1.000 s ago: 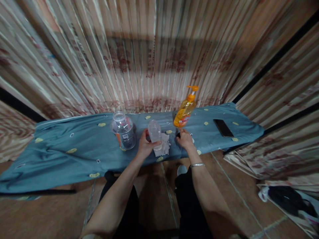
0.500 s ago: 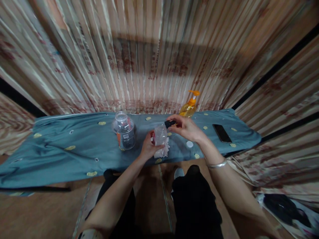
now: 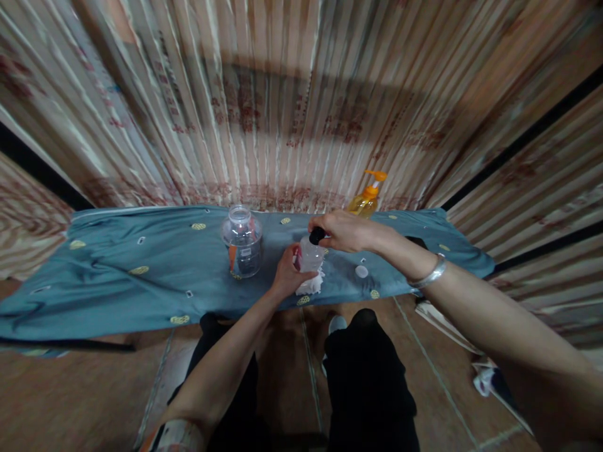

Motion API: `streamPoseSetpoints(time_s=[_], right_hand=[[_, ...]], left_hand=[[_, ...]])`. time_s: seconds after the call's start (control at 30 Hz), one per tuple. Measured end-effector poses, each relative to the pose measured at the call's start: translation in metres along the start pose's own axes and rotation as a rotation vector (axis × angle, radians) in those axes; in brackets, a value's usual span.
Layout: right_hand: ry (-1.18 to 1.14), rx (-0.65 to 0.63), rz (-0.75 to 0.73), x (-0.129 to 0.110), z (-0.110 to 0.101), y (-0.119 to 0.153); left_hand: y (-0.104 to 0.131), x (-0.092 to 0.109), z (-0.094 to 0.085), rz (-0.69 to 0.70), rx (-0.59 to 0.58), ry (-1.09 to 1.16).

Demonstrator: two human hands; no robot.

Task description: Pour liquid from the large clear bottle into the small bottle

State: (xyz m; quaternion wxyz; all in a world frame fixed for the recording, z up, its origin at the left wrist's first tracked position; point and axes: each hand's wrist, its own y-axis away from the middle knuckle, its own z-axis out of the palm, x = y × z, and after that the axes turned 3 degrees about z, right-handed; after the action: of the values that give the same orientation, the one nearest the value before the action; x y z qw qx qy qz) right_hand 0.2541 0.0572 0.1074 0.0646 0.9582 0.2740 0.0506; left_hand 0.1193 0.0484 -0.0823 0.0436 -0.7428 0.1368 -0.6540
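Note:
My left hand (image 3: 288, 274) is closed round a small clear plastic bottle (image 3: 311, 256) with a pink mark on its side. At the bottle's mouth, my right hand (image 3: 336, 231) grips a black cap (image 3: 317, 235) between thumb and fingers. The cap sits over the top of the bottle; whether it is threaded on I cannot tell. Beneath the bottle lies a crumpled white tissue (image 3: 311, 285). A large clear plastic jar (image 3: 245, 251) with an orange label stands left of my left hand. Behind my right hand is a yellow pump bottle (image 3: 365, 202) with an orange pump head.
A teal cloth with yellow prints (image 3: 155, 251) covers the narrow table. Right of the tissue lies a round white lid (image 3: 361, 271). A dark phone (image 3: 416, 242) is partly hidden by my right forearm. A striped curtain (image 3: 282, 113) hangs directly behind the table.
My right hand has brought the black cap from beside the bottle onto its mouth. The forearm has swung over, covering most of the phone. The view has shifted slightly.

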Motion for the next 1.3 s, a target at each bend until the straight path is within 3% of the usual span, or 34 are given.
streamPoseSetpoints(time_s=[0.3,0.57,0.87,1.07,1.3], right_hand=[[0.163,-0.002,0.122,-0.008,0.002,-0.002],[0.056,-0.032,-0.03,-0.008,0.0,-0.001],[0.174,-0.045,0.106,-0.015,0.001,-0.006],[0.138,-0.069,0.024,-0.019,-0.002,-0.005],[0.248,-0.103,0.093,-0.026,-0.006,-0.004]], left_hand=[[-0.001,-0.013,0.003,0.037,0.002,0.004],[0.0,-0.012,0.002,0.036,0.004,0.037],[0.0,-0.012,0.003,0.023,0.001,0.047],[0.0,-0.012,0.003,0.033,-0.021,0.03],[-0.001,-0.015,0.004,0.038,-0.021,0.018]])
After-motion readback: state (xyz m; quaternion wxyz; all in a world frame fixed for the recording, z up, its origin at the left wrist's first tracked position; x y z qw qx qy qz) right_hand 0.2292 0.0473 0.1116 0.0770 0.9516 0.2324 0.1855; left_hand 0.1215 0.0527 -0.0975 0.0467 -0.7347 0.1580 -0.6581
